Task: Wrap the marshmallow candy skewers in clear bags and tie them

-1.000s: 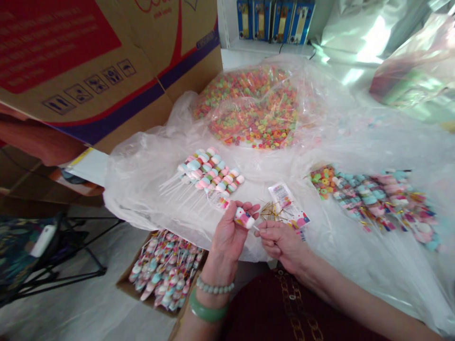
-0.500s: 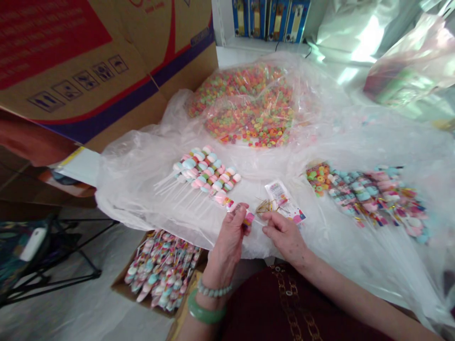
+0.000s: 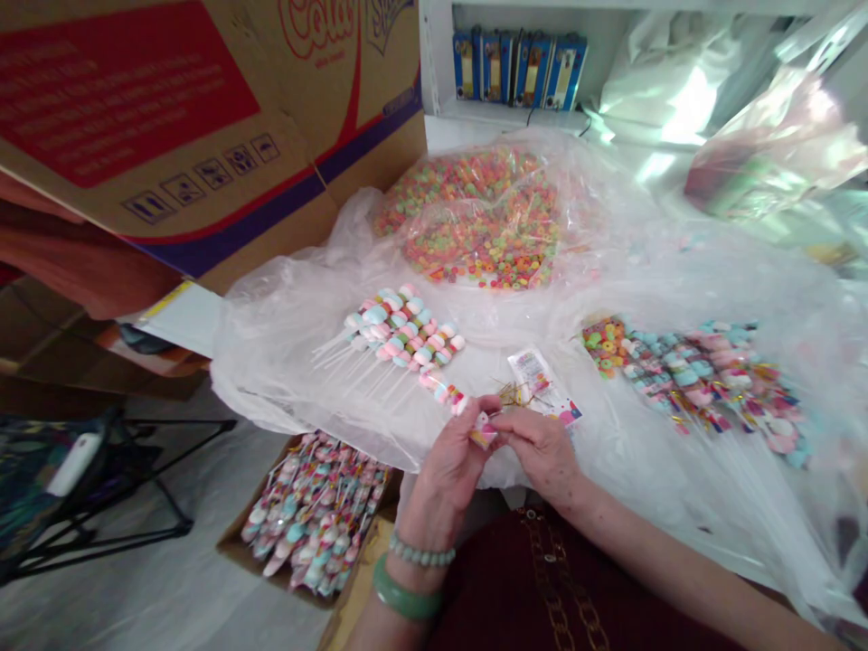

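Observation:
A wrapped marshmallow skewer (image 3: 444, 391) with coloured candy rings is held in my left hand (image 3: 451, 466), fingers closed round its lower, pink-printed end. My right hand (image 3: 546, 457) meets it there, thumb and fingers pinched together; what lies between them is too small to make out. Just beyond my fingers are gold twist ties (image 3: 514, 394) and a small printed packet (image 3: 533, 371). To the left, several marshmallow skewers (image 3: 407, 330) lie in rows with white sticks toward me. At the right are bagged marshmallow skewers (image 3: 705, 371) beside loose candy rings (image 3: 606, 345).
A big clear bag of candy rings (image 3: 481, 217) sits at the back on plastic sheeting (image 3: 271, 316). A large cardboard carton (image 3: 271, 117) stands back left. Below the table edge, an open box holds finished-looking wrapped skewers (image 3: 316, 515). A folding chair (image 3: 74, 488) is at left.
My right hand has moved left from beside the twist ties to the skewer's wrapper end at my left hand. The view has tilted up slightly.

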A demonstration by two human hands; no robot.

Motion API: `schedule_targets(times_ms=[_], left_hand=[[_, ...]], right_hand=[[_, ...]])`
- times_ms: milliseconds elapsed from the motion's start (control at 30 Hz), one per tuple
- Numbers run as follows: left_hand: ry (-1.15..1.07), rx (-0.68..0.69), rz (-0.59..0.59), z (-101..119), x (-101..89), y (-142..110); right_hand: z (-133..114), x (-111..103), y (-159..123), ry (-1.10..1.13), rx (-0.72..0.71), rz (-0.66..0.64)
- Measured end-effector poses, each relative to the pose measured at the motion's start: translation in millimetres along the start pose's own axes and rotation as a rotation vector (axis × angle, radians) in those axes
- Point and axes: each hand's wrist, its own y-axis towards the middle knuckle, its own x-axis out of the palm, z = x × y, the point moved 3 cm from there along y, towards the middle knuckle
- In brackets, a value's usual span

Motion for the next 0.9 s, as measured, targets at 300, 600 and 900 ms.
schedule_targets(times_ms=[300, 600, 900], left_hand=[[-0.103, 0.018, 0.194, -11, -0.1, 5], [0.126, 0.003, -0.112, 5, -5.5, -11], [0.417, -0.019, -0.271, 6, -4.3, -24]], right_hand=[[-35, 20, -3, -0.630, -0.224, -0.030], [1, 22, 13, 0.647, 0.578, -0.213], [-20, 3, 27, 0.682, 0.499, -0.069]])
